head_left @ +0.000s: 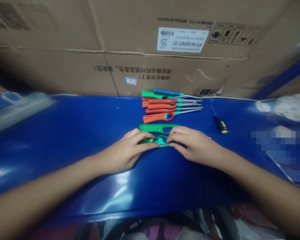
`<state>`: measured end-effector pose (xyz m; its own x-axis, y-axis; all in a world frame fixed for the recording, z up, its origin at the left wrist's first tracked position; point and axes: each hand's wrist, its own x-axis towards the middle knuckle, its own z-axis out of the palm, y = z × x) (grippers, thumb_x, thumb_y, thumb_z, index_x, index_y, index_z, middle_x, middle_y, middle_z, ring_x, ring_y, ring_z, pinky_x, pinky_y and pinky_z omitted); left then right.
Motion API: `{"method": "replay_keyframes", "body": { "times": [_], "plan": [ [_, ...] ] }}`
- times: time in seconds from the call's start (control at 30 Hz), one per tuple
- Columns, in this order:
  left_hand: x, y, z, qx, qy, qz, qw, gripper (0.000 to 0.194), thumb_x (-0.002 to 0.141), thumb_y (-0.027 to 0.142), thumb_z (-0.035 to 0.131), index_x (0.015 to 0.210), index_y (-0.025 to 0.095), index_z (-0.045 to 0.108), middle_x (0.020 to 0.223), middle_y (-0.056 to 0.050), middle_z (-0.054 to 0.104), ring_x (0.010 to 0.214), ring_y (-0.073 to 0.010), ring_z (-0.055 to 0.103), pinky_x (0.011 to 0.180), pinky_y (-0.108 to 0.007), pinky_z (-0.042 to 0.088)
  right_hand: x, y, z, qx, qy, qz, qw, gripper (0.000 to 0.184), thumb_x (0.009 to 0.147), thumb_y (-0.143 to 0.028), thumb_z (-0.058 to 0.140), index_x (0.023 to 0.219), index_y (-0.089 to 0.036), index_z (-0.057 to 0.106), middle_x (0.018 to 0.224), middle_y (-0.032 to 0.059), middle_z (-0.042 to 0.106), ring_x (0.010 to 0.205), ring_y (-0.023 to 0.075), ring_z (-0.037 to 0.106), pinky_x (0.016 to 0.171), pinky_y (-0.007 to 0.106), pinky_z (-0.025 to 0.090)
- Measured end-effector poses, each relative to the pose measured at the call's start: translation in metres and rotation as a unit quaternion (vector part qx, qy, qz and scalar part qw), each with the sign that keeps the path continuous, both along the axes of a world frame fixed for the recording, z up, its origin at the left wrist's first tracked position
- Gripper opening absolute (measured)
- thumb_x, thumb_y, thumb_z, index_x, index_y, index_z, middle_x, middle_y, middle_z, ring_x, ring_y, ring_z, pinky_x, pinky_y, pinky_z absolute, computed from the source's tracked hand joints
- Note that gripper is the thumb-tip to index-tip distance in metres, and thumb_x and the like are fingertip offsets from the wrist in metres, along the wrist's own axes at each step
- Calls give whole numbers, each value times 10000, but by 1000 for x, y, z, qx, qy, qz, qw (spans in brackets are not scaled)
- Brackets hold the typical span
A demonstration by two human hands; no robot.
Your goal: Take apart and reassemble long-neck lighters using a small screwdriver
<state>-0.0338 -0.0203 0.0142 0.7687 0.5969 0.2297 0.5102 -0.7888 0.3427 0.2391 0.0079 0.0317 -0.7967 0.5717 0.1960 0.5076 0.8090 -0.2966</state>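
Observation:
My left hand (133, 146) is closed around the left part of an opened green lighter body (153, 140), its thumb along the near edge. Inside the body, pale inner parts and a turquoise trigger (162, 141) show. At the body's right end my right hand (193, 143) is closed too, thumb and fingers pinching it; the fingers hide that end. Just beyond lies a second green half-shell (152, 128), its hollow side up, its right end partly behind my right fingers.
Several long-nosed lighters (162, 106) in orange, red, green and blue lie stacked beyond, metal tubes to the right. A black-and-yellow screwdriver (220, 124) lies right of them. A large cardboard box (77, 73) stands at the back of the blue table (52, 140). Plastic bags (292, 106) sit at right.

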Motion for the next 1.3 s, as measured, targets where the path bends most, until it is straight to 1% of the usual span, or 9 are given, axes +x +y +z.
{"method": "replay_keyframes", "body": {
  "times": [0.4, 0.6, 0.7, 0.83, 0.9, 1.07, 1.17, 1.23, 1.3],
  "plan": [
    [-1, 0, 0, -2, 4, -8, 1000, 537, 940, 74, 445, 1421, 293, 543, 1366, -122, 536, 1120, -275, 479, 989, -451, 448, 2, 6, 5, -135, 75, -19, 988, 139, 919, -112, 581, 889, -189, 693, 881, 28, 707, 812, 145, 632, 743, 278, 490],
    [-1, 1, -2, -2, 13, -8, 1000, 538, 948, 76, 436, 1425, 305, 537, 1376, -116, 524, 1100, -267, 478, 983, -450, 449, 1, 4, 7, -101, 55, -15, 993, 129, 922, -124, 584, 914, -186, 696, 899, 38, 696, 828, 157, 630, 744, 288, 489],
    [-1, 0, -1, -1, 13, -9, 1000, 540, 947, 70, 434, 1423, 303, 539, 1372, -117, 526, 1116, -270, 478, 991, -454, 448, 2, 7, 5, -72, 85, -28, 993, 133, 941, -147, 568, 948, -186, 695, 939, 53, 688, 876, 170, 634, 792, 305, 510],
    [-1, 0, 0, -2, 21, -4, 1000, 544, 941, 66, 439, 1421, 300, 543, 1372, -124, 530, 1132, -282, 482, 982, -464, 458, 9, 19, -5, 26, 61, -72, 995, 172, 931, -148, 564, 1045, -194, 684, 1091, 103, 649, 1065, 256, 580, 940, 434, 499],
    [-1, 0, 0, 0, 23, -1, 1000, 533, 944, 72, 440, 1417, 293, 548, 1371, -125, 533, 1121, -282, 490, 979, -471, 463, 13, 25, -9, 33, 33, -93, 995, 146, 913, -164, 595, 1030, -204, 672, 1120, 108, 623, 1092, 280, 563, 957, 472, 491],
    [1, -2, -1, 4, -13, 8, 1000, 460, 985, 127, 466, 1412, 279, 546, 1380, -113, 539, 1187, -256, 511, 1024, -433, 466, 14, 26, -6, -18, 54, -101, 993, 8, 915, -201, 606, 919, -206, 602, 1045, 80, 612, 994, 239, 600, 893, 414, 511],
    [0, -2, 1, 68, -71, 49, 994, 441, 981, 200, 553, 1419, 247, 529, 1386, -123, 547, 1270, -269, 496, 1081, -457, 431, 8, 21, 0, -79, 140, -127, 979, 58, 926, -262, 601, 908, -207, 599, 893, 42, 641, 804, 185, 617, 759, 349, 523],
    [-2, 0, 2, 129, -90, 84, 984, 465, 964, 223, 598, 1423, 226, 519, 1391, -136, 553, 1287, -294, 490, 1085, -495, 420, 2, 17, 3, -172, 228, -159, 945, 135, 911, -338, 627, 905, -205, 609, 820, 23, 643, 717, 164, 625, 690, 325, 533],
    [-5, 2, 3, 171, -93, 110, 975, 467, 959, 228, 613, 1417, 225, 519, 1382, -136, 570, 1272, -302, 508, 1061, -509, 433, -2, 12, 4, -286, 296, -179, 894, 228, 870, -414, 674, 918, -196, 626, 821, 23, 652, 692, 158, 646, 664, 326, 562]
  ]
}}
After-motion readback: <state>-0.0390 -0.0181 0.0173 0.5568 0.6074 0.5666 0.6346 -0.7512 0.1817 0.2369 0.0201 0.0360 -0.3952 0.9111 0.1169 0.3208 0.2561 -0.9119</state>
